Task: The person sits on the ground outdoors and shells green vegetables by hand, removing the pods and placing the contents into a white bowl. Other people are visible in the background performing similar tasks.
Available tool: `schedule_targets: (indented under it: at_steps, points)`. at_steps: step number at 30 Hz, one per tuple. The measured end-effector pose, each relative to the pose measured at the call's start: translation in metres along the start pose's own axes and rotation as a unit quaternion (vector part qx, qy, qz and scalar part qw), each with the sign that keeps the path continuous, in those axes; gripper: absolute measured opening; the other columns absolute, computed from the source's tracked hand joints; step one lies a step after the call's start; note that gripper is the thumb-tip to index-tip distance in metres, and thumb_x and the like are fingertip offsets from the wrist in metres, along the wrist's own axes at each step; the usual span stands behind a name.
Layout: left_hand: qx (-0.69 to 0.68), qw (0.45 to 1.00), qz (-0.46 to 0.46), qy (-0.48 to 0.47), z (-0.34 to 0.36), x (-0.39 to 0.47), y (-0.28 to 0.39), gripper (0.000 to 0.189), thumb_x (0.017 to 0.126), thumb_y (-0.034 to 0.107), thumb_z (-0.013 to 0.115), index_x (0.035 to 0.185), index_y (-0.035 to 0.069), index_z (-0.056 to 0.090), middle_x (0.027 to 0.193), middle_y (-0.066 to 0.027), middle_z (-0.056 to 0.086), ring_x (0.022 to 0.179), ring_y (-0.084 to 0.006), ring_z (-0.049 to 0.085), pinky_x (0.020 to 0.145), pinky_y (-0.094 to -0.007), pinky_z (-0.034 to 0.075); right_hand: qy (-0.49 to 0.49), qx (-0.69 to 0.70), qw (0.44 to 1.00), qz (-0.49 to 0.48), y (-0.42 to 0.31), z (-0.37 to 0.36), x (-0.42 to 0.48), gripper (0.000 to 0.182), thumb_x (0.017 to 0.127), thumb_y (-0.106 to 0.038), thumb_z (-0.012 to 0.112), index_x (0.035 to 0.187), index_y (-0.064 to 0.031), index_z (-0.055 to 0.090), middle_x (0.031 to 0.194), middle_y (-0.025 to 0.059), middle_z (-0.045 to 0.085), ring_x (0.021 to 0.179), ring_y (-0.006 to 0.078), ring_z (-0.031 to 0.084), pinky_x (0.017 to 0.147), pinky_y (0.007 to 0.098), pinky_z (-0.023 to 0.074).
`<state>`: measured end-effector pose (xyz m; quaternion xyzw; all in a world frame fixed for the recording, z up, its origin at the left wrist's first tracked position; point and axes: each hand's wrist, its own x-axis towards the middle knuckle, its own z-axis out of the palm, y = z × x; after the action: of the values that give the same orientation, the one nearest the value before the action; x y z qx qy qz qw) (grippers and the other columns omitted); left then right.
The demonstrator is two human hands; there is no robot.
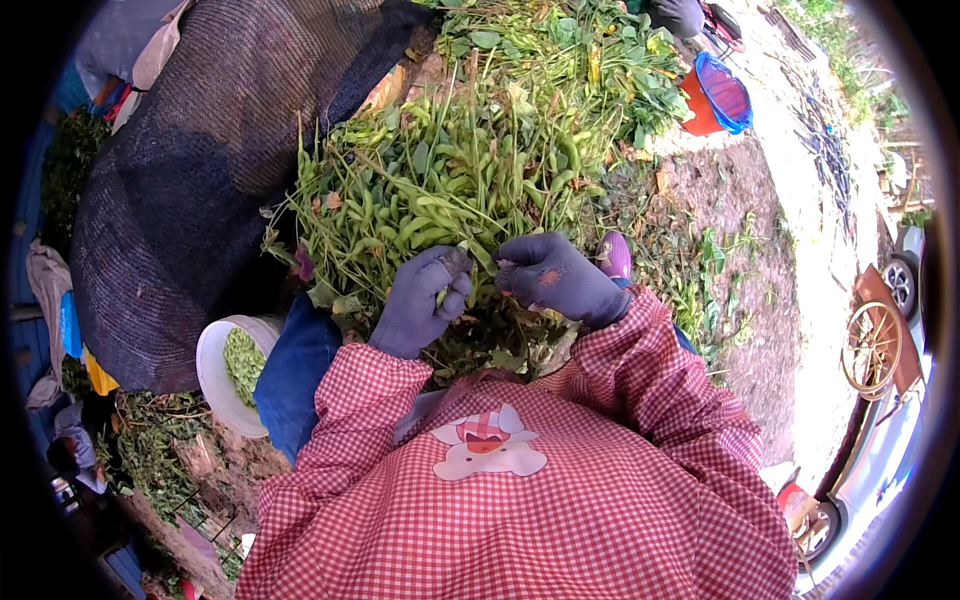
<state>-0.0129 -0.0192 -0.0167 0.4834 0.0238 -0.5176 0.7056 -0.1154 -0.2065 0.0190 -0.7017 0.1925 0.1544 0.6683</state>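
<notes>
Both my hands wear grey knitted gloves and meet in front of my chest. My left hand (427, 300) is curled, and a bit of green shows between its fingers. A plump green soybean pod (482, 259) spans the gap between the hands, its ends at the fingertips of each. My right hand (562, 277) has bent fingers at the pod's right end; its glove has a brown stain. Just beyond lies a heap of cut soybean plants (450, 180) full of pods. By my left knee a white bucket (213, 390) contains shelled green beans (244, 366).
Black shade netting (180, 202) hangs at left. An orange bucket (699, 105) with a blue liner stands far right of the plants. Another person's gloved hand (679, 16) shows at the top. A wheeled cart (874, 349) and vehicles are at the right edge.
</notes>
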Motion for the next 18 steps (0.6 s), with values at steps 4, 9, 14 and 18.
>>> schedule_targets:
  at_steps: [4, 9, 14, 18]
  points:
    - [0.136, 0.989, 0.053, 0.002, 0.006, 0.0, 0.001, 0.02, 0.095, 0.018, 0.053, 0.093, -0.001, 0.059, 0.071, -0.0007, 0.056, 0.053, -0.0051, 0.047, 0.046, -0.0186, 0.035, 0.076, -0.033, 0.995, -0.047, 0.009, -0.006, 0.005, 0.029, 0.087, -0.015, 0.061, 0.108, 0.0052, 0.063, 0.077, 0.004, 0.063, 0.066, 0.0083, 0.057, 0.059, 0.0251, 0.0474]
    - [0.14, 0.989, 0.038, 0.012, 0.012, -0.003, 0.005, 0.02, 0.093, 0.014, 0.051, 0.094, -0.003, 0.06, 0.073, -0.0025, 0.059, 0.055, -0.0064, 0.049, 0.046, -0.0199, 0.035, 0.198, -0.042, 0.977, -0.064, -0.006, -0.002, 0.007, 0.03, 0.087, -0.017, 0.061, 0.106, 0.0057, 0.063, 0.075, 0.0043, 0.062, 0.069, 0.007, 0.055, 0.06, 0.0232, 0.0459]
    - [0.174, 0.982, 0.073, 0.01, 0.014, -0.003, 0.0, 0.022, 0.092, 0.015, 0.049, 0.099, -0.004, 0.059, 0.075, -0.0045, 0.06, 0.056, -0.0085, 0.05, 0.047, -0.0225, 0.036, 0.243, -0.028, 0.949, -0.2, -0.023, 0.012, 0.001, 0.028, 0.086, -0.011, 0.063, 0.109, 0.0041, 0.063, 0.086, 0.0066, 0.063, 0.072, 0.0077, 0.058, 0.062, 0.0221, 0.0466]
    - [0.165, 0.982, 0.088, -0.008, 0.009, -0.001, -0.006, 0.023, 0.09, 0.013, 0.048, 0.101, -0.004, 0.058, 0.075, -0.0058, 0.06, 0.055, -0.0094, 0.049, 0.048, -0.023, 0.036, 0.142, -0.075, 0.955, -0.25, -0.017, 0.033, 0.01, 0.025, 0.087, -0.005, 0.063, 0.111, 0.0036, 0.063, 0.093, 0.007, 0.064, 0.076, 0.0098, 0.061, 0.066, 0.0253, 0.0501]
